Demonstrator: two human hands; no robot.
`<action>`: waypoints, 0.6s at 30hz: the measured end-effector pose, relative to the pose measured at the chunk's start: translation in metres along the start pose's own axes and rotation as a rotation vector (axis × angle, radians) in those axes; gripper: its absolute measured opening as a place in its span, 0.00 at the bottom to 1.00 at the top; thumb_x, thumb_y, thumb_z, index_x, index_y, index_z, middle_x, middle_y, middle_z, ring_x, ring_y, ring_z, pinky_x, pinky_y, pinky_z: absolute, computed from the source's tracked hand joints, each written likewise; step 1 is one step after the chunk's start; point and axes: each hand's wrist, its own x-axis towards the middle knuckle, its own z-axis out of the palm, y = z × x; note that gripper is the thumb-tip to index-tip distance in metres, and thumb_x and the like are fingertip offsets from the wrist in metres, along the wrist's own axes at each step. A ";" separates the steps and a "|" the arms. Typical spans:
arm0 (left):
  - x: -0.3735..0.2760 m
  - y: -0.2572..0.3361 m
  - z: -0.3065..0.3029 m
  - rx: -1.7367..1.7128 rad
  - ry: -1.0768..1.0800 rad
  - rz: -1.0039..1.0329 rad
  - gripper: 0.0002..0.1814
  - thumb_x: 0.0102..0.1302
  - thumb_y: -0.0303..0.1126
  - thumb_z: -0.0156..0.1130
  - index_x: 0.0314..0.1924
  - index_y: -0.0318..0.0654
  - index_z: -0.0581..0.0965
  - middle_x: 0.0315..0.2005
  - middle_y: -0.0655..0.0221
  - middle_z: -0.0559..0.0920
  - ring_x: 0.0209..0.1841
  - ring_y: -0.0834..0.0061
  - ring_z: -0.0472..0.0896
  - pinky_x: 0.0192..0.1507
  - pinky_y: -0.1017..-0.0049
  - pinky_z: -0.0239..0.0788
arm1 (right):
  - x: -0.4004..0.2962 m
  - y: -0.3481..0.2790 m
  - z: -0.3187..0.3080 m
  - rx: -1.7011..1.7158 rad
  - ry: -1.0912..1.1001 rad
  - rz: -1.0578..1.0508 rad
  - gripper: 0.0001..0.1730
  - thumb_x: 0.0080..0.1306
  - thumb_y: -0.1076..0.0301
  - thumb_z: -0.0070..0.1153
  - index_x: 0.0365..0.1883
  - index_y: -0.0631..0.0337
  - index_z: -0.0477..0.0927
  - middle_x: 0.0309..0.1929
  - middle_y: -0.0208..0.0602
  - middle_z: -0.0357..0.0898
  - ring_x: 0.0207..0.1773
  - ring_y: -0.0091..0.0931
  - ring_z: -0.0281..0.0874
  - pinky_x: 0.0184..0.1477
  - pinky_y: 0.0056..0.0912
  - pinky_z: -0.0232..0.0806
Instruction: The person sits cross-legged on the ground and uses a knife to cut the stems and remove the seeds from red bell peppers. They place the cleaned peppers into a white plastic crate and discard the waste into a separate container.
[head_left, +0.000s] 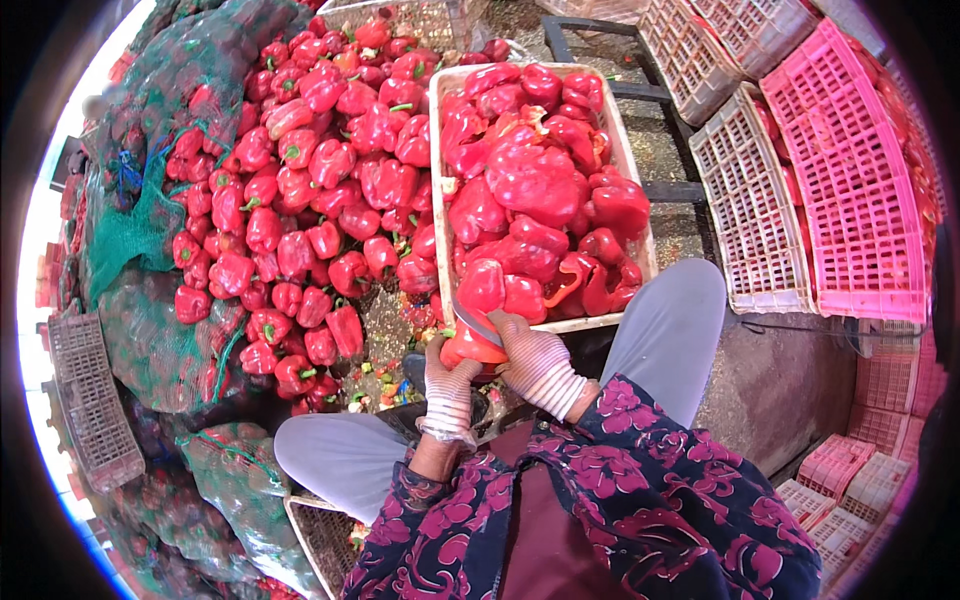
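Note:
My left hand (448, 379), in a striped glove, is shut on a red bell pepper (466, 347) in front of my lap. A knife (475, 324) with a curved metal blade lies across the top of that pepper. Its handle is hidden in my right hand (531, 358), which is gloved too and closed round it. Just beyond both hands stands a white plastic crate (438, 225) heaped with red bell peppers (532, 176), several of them cut open. To its left, a large pile of whole red peppers (322, 165) with green stems spreads over the floor.
Green mesh sacks (172, 330) full of peppers line the left side. White crates (754, 202) and a pink crate (847, 172) stand at the right, near a dark metal frame (637, 90). Pepper scraps (382, 386) litter the floor by my feet. Another crate (311, 544) sits at lower left.

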 end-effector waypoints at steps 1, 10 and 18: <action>0.000 0.004 -0.002 -0.019 -0.025 -0.017 0.37 0.47 0.22 0.65 0.59 0.28 0.62 0.45 0.62 0.75 0.44 0.72 0.76 0.50 0.73 0.71 | 0.002 -0.003 -0.001 -0.012 -0.025 0.027 0.31 0.53 0.71 0.57 0.57 0.61 0.66 0.46 0.51 0.74 0.40 0.45 0.78 0.41 0.44 0.71; 0.004 0.008 -0.005 -0.070 -0.149 -0.042 0.35 0.51 0.23 0.66 0.59 0.29 0.62 0.43 0.62 0.76 0.43 0.73 0.78 0.46 0.73 0.75 | 0.021 0.021 0.006 0.223 0.085 -0.059 0.19 0.53 0.70 0.58 0.45 0.60 0.72 0.38 0.53 0.76 0.43 0.48 0.76 0.44 0.47 0.69; 0.004 -0.005 -0.014 -0.211 -0.162 -0.030 0.33 0.47 0.21 0.58 0.58 0.31 0.65 0.46 0.60 0.77 0.49 0.64 0.78 0.54 0.67 0.72 | 0.050 0.043 -0.001 0.587 -0.007 0.135 0.13 0.60 0.67 0.59 0.41 0.63 0.76 0.28 0.43 0.80 0.28 0.36 0.78 0.31 0.37 0.70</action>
